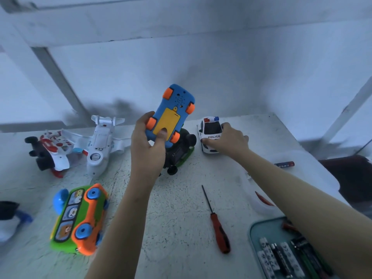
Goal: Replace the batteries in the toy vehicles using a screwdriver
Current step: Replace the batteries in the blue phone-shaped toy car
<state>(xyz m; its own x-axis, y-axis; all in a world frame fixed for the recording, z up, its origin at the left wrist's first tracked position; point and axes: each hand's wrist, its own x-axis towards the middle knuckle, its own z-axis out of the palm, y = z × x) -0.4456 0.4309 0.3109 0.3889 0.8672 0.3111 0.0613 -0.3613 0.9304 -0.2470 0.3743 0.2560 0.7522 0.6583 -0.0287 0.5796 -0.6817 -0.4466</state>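
L hand (pixel 148 146) grips blue car (pixel 177 97); R hand (pixel 229 140) prob. grips police car (pixel 210 129); R arm (pixel 302 190) half-hides tray (pixel 254 234).

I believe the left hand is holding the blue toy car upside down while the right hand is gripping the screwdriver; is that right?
Not quite. The left hand does hold the blue toy car upside down, but the right hand grips the white police car, not the screwdriver, which lies on the table. The head view shows this.
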